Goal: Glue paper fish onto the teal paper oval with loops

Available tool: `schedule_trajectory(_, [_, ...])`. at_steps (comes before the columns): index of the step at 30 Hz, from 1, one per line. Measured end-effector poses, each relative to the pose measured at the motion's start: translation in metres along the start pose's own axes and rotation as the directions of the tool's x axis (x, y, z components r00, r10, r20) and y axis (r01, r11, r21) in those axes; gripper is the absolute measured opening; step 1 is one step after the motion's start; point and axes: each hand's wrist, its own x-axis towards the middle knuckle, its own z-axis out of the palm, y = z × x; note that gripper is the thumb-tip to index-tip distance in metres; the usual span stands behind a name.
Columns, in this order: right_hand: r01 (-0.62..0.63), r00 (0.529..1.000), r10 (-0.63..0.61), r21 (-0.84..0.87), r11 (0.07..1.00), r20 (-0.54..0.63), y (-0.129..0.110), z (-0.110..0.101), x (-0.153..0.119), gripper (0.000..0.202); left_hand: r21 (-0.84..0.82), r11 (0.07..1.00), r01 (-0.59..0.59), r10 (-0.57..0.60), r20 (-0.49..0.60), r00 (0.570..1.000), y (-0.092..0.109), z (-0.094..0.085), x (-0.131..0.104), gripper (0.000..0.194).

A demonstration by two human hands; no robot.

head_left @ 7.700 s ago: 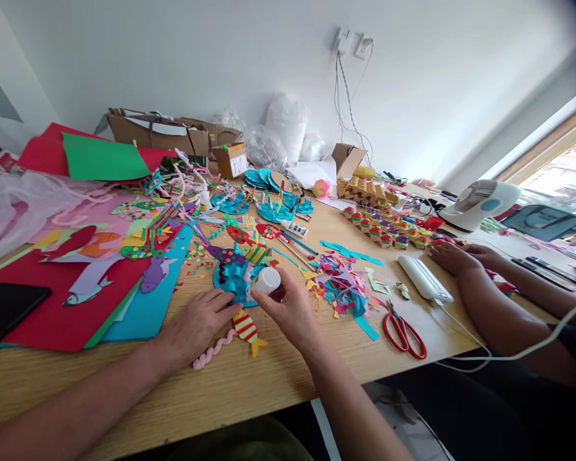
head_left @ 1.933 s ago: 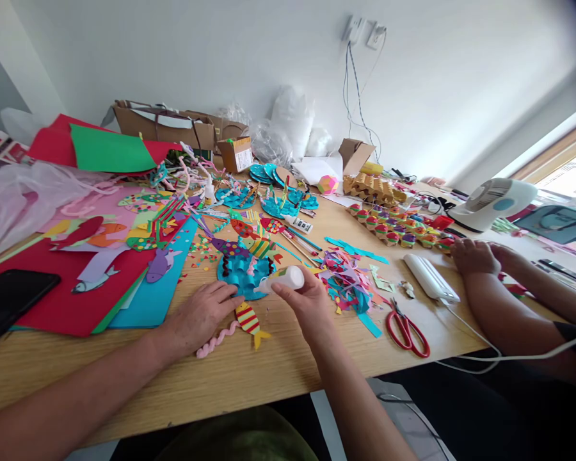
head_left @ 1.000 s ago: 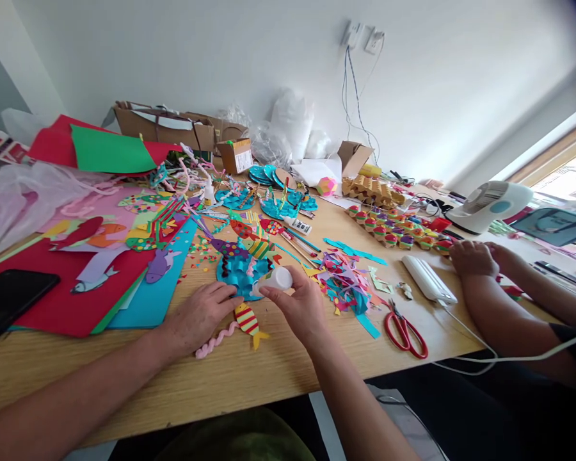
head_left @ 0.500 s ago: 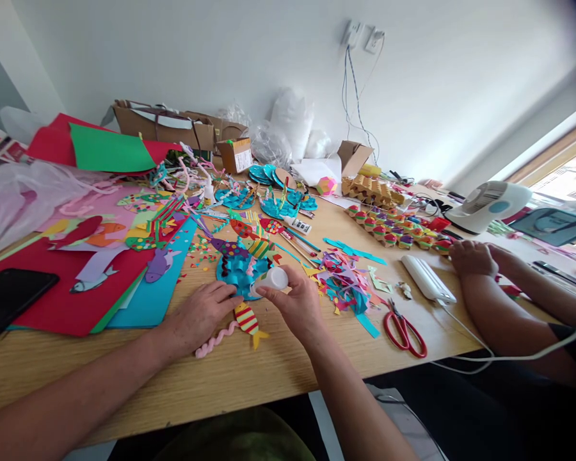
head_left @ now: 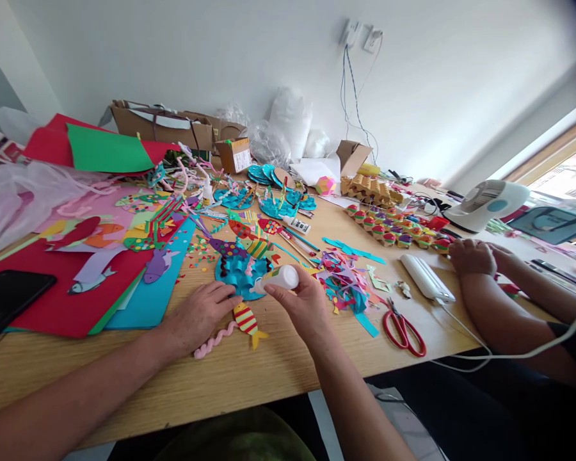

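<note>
A round blue paper piece [head_left: 230, 274] with raised curls lies before me, with paper fish on sticks at its far side. At its left edge the fingers of my left hand [head_left: 202, 312] grip the rim, close together. My right hand [head_left: 303, 299] is wrapped around a white glue bottle [head_left: 283, 278]. The bottle is tilted, its nozzle pointing down left at the blue piece; whether the tip touches is unclear. A red-and-yellow striped paper fish [head_left: 244, 318] lies just below, beside a pink twisted pipe cleaner [head_left: 215, 340].
Red-handled scissors [head_left: 403, 330] and a heap of paper scraps [head_left: 348, 282] lie to the right. A white power bank [head_left: 427, 279] has a cable over the table edge. Another person's hands [head_left: 475, 257] rest farther right. Coloured sheets [head_left: 100, 307] and a black phone [head_left: 14, 301] lie left.
The glue bottle in my right hand has shifted slightly right and lies more level, showing more of its side. My left hand stays on the blue piece.
</note>
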Motion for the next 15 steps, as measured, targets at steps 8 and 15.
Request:
schedule_trajectory(8, [0.028,0.999,-0.026,-0.080,0.996,0.026,-0.0010,0.0015,-0.0013,0.022,-0.042,0.999,-0.005,0.003,-0.039,0.999,-0.0021,0.0020,-0.0025,0.027])
schedule_trajectory(15, [0.026,1.000,-0.026,-0.109,0.994,0.002,-0.0007,0.0017,0.0009,0.023,-0.050,0.999,0.007,-0.009,-0.052,0.999,-0.0008,0.0024,-0.0025,0.028])
